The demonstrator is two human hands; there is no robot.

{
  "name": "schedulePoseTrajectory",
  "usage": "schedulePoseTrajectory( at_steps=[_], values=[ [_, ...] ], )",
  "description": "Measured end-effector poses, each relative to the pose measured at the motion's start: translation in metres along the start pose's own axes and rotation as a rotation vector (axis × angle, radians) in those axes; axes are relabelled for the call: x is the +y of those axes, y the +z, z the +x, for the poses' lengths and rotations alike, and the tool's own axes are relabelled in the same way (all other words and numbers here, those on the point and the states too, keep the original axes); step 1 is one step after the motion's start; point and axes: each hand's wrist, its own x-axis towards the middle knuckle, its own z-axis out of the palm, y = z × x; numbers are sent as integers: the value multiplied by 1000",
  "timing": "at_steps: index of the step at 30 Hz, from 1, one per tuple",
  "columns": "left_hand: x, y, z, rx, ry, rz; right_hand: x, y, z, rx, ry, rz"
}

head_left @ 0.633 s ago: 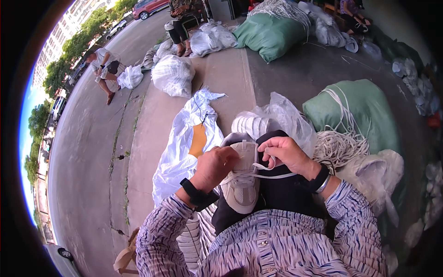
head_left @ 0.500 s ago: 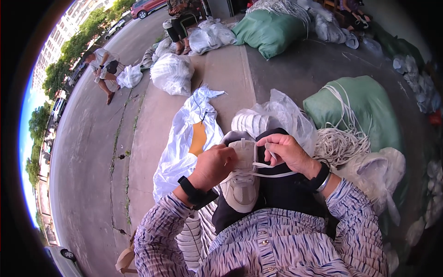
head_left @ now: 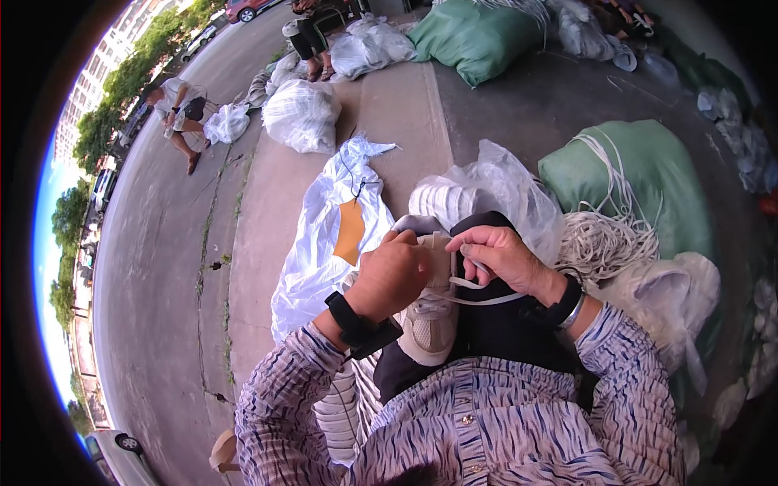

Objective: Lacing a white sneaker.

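Note:
A beige sneaker (head_left: 427, 334) rests on my dark-trousered lap, its toe toward me and its tongue pointing away. My left hand (head_left: 391, 277) is closed over the left side of the lacing, covering part of the shoe; what its fingertips grip is hidden. At the shoe's right edge, my right hand (head_left: 504, 261) pinches a flat white shoelace (head_left: 486, 301), with thumb and forefinger together. A loop of that lace hangs between the shoe and my right wrist.
Beyond my knees lie a white sheet (head_left: 312, 243) with an orange piece (head_left: 349, 229) and a clear bag of white shoes (head_left: 486, 190). To the right are a heap of white laces (head_left: 608, 243) and a green sack (head_left: 648, 170). A seated person (head_left: 174, 113) is far left.
My left hand has shifted right and slightly up across the shoe, covering more of its lacing. My right hand stays near the shoe's right edge, and the lace hangs in a slightly different curve.

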Motion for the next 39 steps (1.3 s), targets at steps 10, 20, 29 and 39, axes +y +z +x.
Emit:
schedulePoseTrajectory(
  at_steps=[10,20,29,39],
  values=[
    [9,15,-16,198,-152,-113,3,-1,0,55,33,136],
    [16,13,-24,204,326,597,-21,6,-2,105,119,18],
    [16,22,-13,171,396,507,-27,0,-3,73,54,-150],
    [17,14,-21,123,170,91,-30,20,13,-37,12,-483]
  ],
)
